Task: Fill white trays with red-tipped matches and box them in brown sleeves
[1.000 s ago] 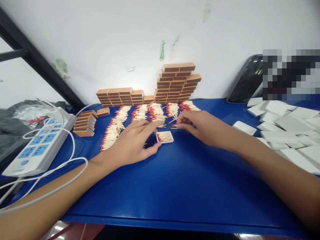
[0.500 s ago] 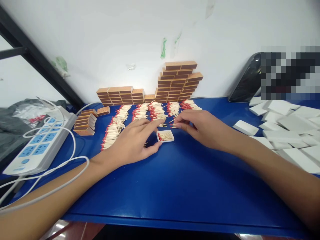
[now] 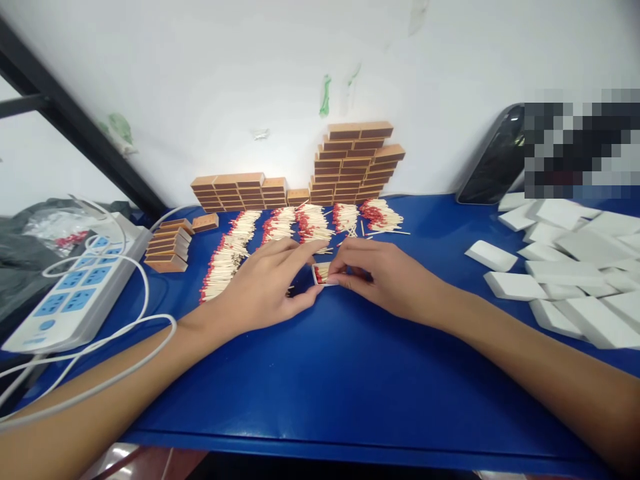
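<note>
A small white matchbox tray [image 3: 315, 273] with red-headed matches [image 3: 323, 274] in it lies on the blue table. My left hand [image 3: 267, 280] curves round the tray's left end, its thumb and fingertips against it. Over the tray's right side, my right hand [image 3: 383, 272] is closed in a pinch on matches, their tips low at the tray; the fingers hide most of them. Rows of loose matches [image 3: 314, 223] lie just beyond both hands, with a few stray sticks by the right-hand heaps.
Closed matchboxes [image 3: 350, 163] are stacked against the wall, and more boxes [image 3: 167, 247] lie at the left. White trays [image 3: 575, 273] are heaped on the right near a dark phone-like object [image 3: 493, 157]. A power strip [image 3: 75, 287] with looping white cable [image 3: 173, 327] is at the far left.
My right hand has moved from the loose matches left and nearer to me, over the tray, covering its right part. My left hand has stayed at the tray.
</note>
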Demonstrator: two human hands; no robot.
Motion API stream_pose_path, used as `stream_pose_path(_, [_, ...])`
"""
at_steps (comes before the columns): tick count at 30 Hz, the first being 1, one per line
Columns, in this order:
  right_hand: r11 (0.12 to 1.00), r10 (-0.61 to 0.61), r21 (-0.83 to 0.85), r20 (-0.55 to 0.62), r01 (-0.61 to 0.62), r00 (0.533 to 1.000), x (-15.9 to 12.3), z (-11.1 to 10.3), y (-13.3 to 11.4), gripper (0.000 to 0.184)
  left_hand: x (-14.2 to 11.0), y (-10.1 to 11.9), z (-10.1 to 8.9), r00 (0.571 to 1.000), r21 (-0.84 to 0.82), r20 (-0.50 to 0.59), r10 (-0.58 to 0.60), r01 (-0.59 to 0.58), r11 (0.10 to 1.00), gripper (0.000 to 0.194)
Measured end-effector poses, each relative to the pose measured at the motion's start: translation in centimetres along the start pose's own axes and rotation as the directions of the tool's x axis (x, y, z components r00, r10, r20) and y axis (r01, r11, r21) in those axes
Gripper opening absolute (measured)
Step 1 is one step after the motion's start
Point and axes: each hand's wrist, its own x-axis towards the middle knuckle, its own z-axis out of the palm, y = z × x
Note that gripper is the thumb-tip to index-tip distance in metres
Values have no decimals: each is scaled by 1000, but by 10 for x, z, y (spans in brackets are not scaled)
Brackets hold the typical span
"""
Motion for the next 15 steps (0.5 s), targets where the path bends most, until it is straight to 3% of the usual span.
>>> stream_pose_path(10, [999,-34,-33,-39,33,999,0,0,5,13,-1,0,-1,1000,13,17,-13,13,1000,58])
stream_pose_path(15, [970,4,-239,-146,-39,989,2,-15,19,20,-1,1,-1,1000,24,19,-18,18,1000,57])
